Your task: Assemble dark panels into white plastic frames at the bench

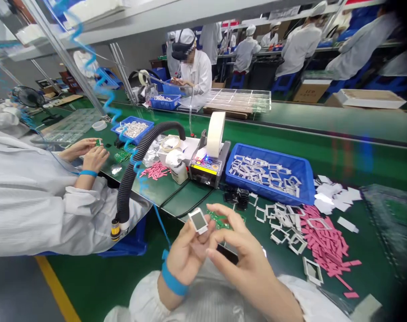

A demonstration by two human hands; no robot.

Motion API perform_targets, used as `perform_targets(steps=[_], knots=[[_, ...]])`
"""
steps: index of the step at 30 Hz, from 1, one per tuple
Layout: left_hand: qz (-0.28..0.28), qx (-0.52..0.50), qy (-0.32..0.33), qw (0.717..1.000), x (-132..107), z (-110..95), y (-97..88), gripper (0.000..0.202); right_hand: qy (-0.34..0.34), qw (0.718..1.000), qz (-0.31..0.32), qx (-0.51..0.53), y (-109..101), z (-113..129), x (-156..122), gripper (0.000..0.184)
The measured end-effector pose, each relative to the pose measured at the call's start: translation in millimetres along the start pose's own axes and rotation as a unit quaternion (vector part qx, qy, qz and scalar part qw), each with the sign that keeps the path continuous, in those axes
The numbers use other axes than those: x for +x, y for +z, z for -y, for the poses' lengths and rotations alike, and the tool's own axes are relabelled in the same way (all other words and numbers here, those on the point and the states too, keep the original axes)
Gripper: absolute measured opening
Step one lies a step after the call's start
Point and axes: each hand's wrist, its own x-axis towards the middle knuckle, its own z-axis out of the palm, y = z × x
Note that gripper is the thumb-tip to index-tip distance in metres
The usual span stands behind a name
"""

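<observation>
Your L fingers (187, 235) pinch the framed screen (199, 221), approx. centre; your R fingers (230, 237), at its 4 o'clock, are spread, nothing visible in them. This pc. looks framed; loose frames (280, 220) at 3 o'clock seem unfitted.

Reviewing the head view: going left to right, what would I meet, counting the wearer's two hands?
Black fan, co-worker's blue wristband, small blue tray, left hand holding a white-framed grey panel, right hand, larger pile of pink strips.
</observation>
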Motion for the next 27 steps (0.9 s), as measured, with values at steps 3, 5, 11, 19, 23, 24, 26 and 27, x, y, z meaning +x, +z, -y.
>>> perform_targets(steps=[3,5,11,19,23,24,26,27], knots=[[0.085,0.026,-0.017,0.996,-6,12,26.9,0.023,-0.065,0.990,-0.056,-0.116,-10,4,-5,0.014],[0.112,0.035,-0.020,0.993,-10,16,33.5,0.027,-0.079,0.980,-0.091,-0.159,-17,3,-3,0.015],[0.095,0.052,-0.027,0.994,-13,19,39.2,0.026,-0.071,0.972,-0.140,-0.178,-30,2,3,0.014],[0.058,0.077,-0.012,0.995,-13,22,41.5,0.022,-0.051,0.972,-0.151,-0.175,-33,-1,7,0.014],[0.058,0.070,-0.007,0.996,-8,25,40.3,0.022,-0.081,0.954,-0.159,-0.240,-33,-9,9,0.013],[0.056,0.064,-0.008,0.996,-7,25,40.0,0.022,-0.097,0.946,-0.159,-0.264,-33,-12,10,0.010],[0.054,0.054,-0.014,0.997,-3,25,39.4,0.021,-0.148,0.928,-0.137,-0.313,-37,-17,11,0.009],[0.057,0.053,-0.017,0.997,-1,25,39.0,0.020,-0.181,0.918,-0.110,-0.336,-39,-19,12,0.020]])
